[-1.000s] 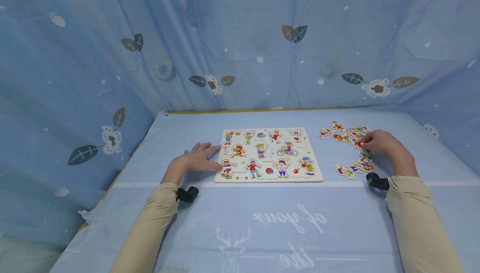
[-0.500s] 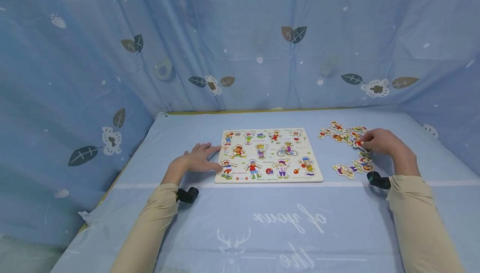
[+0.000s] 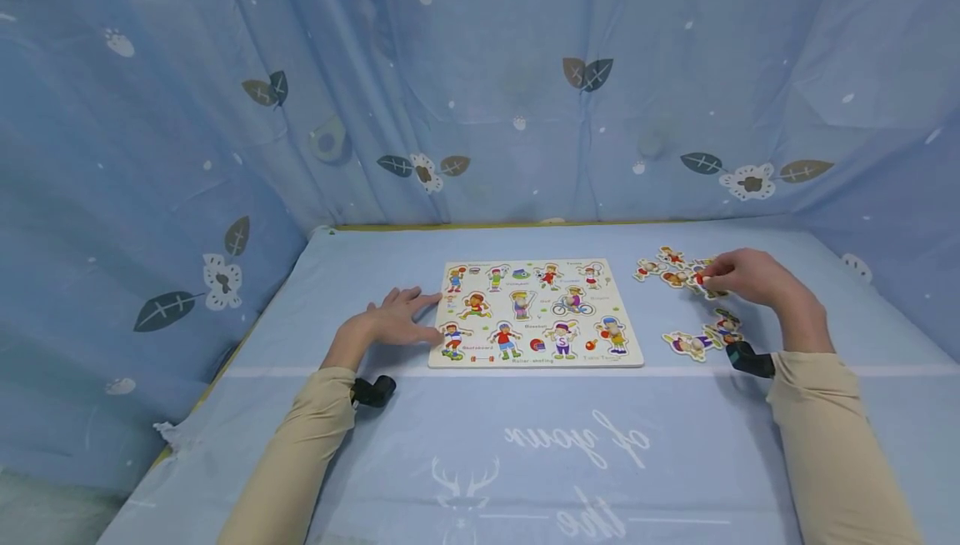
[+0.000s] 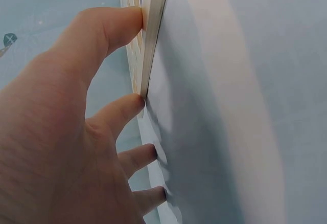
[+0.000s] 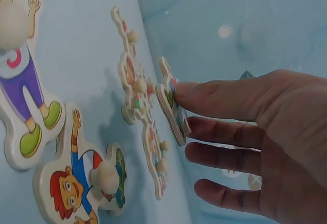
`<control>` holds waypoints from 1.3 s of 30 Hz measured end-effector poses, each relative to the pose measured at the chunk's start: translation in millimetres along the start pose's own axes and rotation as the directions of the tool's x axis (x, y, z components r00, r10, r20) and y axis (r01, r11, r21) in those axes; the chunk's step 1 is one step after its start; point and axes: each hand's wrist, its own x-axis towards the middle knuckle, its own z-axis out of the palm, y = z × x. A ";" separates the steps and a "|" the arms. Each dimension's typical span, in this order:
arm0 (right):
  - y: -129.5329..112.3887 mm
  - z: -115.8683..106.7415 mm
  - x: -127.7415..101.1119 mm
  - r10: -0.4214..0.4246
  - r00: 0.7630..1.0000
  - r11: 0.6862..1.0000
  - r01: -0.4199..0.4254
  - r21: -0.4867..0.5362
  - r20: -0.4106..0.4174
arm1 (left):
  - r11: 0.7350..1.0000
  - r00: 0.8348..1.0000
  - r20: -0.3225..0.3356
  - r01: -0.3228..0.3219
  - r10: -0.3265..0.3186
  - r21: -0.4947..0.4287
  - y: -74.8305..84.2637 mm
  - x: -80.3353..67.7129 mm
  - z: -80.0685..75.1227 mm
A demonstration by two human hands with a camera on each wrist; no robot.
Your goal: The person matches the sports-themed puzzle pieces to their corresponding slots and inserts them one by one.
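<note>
Light was soft, even and bluish, filtered through the curtain (image 3: 525,87), with no glare. Faint shadows lay under the forearms on the table (image 3: 525,445). The head view bowed outward at its edges. The left wrist view was blurred at close range; the right wrist view was sharper on the nearest puzzle pieces (image 5: 76,183), with small shadows beside them
</note>
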 end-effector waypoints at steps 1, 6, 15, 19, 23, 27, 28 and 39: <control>-1.9 0.1 0.2 0.004 1.000 1.000 -0.004 0.003 0.003 | 1.000 1.000 -0.001 0.000 0.000 0.000 -0.1 0.1 0.1; -12.5 0.9 1.0 0.015 1.000 1.000 -0.015 0.008 0.005 | 1.000 1.000 -0.002 -0.001 0.001 -0.005 -1.3 0.5 0.2; -35.9 6.5 7.2 -0.037 0.999 0.997 0.036 -0.064 -0.012 | 1.000 1.000 0.002 -0.008 0.008 -0.013 -3.2 2.4 0.9; -49.0 10.7 10.9 -0.049 0.998 0.995 0.046 -0.086 -0.029 | 1.000 1.000 0.001 -0.009 0.009 -0.013 -3.7 3.0 1.3; -62.3 13.6 11.5 -0.078 0.995 0.991 0.070 -0.112 -0.067 | 1.000 1.000 0.000 -0.012 0.012 -0.011 -4.3 3.4 1.5; -79.9 17.1 9.6 -0.106 0.988 0.988 0.091 -0.127 -0.116 | 1.000 1.000 0.001 -0.014 0.014 -0.009 -4.9 3.7 1.6; -84.9 18.4 9.2 -0.111 0.986 0.987 0.095 -0.127 -0.124 | 1.000 1.000 0.000 -0.015 0.015 -0.009 -5.0 3.8 1.7; -122.3 36.6 10.3 -0.212 0.970 0.956 0.181 -0.230 -0.115 | 1.000 1.000 0.002 -0.012 0.012 -0.007 -5.4 4.1 0.7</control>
